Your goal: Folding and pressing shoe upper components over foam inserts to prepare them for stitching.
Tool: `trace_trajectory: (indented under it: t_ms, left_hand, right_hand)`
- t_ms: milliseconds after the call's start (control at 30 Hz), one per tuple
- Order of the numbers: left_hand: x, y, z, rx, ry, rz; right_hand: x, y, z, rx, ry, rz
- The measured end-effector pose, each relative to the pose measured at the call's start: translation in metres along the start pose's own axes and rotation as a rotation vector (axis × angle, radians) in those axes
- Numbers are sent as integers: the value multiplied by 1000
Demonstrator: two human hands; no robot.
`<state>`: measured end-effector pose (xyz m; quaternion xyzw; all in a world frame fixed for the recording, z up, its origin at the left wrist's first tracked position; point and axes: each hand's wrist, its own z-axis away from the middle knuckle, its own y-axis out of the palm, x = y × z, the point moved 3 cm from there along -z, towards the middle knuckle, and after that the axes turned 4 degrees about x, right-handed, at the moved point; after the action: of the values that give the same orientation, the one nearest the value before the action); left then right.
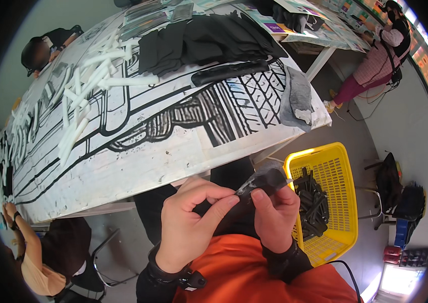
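Between my two hands, above my lap, is a dark grey-black flat piece (269, 180), thin like cloth or film, with whitish marks along its left edge. My left hand (194, 214) pinches its left edge between thumb and forefinger. My right hand (277, 214) grips its lower right part, thumb on the near face and fingers behind. A small pale tip shows beside the right fingers; I cannot tell what it belongs to. Just right of my hands stands a yellow plastic basket (344, 202) with several short black sticks (312, 204) in it.
The white table (173, 156) carries white tubes (90, 83), a pile of black cloth pieces (204, 43), a black roll (229, 73) and a grey sheet (296, 98) at its corner. People sit at the left; another person (375, 55) stands far right. Bags (408, 202) lie on chairs.
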<state>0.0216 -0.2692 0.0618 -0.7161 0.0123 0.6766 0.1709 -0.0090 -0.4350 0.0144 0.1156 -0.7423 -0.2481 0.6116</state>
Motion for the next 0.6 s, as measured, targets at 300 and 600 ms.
trace_trajectory:
  t_ms: [300,600]
  left_hand:
    - [2,5,-1,-5,-8,-8]
    - [12,4,-2,-2,-50,45]
  right_hand:
    - [-5,1,3,-56,-23,124]
    - [5,2,-9,46,65,46]
